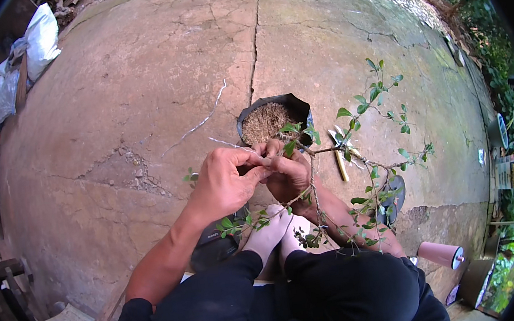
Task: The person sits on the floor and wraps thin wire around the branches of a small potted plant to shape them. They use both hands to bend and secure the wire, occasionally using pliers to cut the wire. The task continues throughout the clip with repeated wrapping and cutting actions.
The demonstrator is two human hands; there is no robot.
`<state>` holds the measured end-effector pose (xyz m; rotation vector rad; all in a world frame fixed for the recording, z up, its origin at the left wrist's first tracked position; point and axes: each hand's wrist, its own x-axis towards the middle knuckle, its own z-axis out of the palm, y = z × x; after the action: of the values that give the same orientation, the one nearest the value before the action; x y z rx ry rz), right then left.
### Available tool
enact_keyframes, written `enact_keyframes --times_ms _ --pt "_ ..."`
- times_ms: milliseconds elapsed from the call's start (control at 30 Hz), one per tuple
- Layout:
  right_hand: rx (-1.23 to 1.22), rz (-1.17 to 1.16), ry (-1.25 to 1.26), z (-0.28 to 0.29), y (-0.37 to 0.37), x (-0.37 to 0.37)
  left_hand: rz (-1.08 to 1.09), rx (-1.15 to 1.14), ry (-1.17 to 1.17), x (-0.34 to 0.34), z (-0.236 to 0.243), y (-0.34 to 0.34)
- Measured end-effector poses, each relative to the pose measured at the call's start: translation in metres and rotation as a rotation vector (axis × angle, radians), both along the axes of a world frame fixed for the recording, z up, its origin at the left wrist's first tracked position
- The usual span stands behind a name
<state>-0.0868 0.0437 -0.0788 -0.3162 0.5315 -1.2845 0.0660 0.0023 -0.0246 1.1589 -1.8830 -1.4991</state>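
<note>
Woody and thin, the leafy branch [331,152] looks light, springy and easy to snap, best held at its bare stem. Left hand [225,182] pinches closed on that stem; right hand [286,173] grips it too, over the cracked concrete floor [139,110], just before a black soil-filled pot [273,119].

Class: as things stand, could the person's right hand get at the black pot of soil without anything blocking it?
Probably yes: the black pot sits just beyond the right hand, but that hand grips the leafy branch.

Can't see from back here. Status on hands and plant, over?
Left hand and right hand both pinching the leafy branch. Black soil pot just beyond. Yellow-handled tool beside them.
</note>
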Motion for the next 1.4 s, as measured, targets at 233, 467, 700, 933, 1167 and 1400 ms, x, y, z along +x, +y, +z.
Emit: enact_keyframes --times_ms 233,467,700,933,1167,1400 --pt "-0.069 -0.14 0.147 -0.003 -0.002 0.012 0.071 -0.149 -0.102 0.002 -0.007 0.006" --pt "0.059 -0.243 0.309 0.0 -0.001 0.009 0.367 -0.202 -0.002 -0.009 -0.009 0.018" --pt "0.063 -0.27 0.325 -0.002 -0.004 0.005 0.281 -0.417 -0.059 -0.008 -0.009 0.016" --pt "0.054 -0.285 0.368 -0.001 0.0 0.0 0.245 -0.288 -0.122 -0.007 -0.004 0.01" --pt "0.034 -0.219 0.389 0.002 0.006 -0.004 0.045 0.23 0.011 0.006 0.0 -0.005" --pt "0.013 0.138 0.475 -0.007 0.017 -0.015 0.042 0.415 0.224 0.012 -0.003 -0.006"
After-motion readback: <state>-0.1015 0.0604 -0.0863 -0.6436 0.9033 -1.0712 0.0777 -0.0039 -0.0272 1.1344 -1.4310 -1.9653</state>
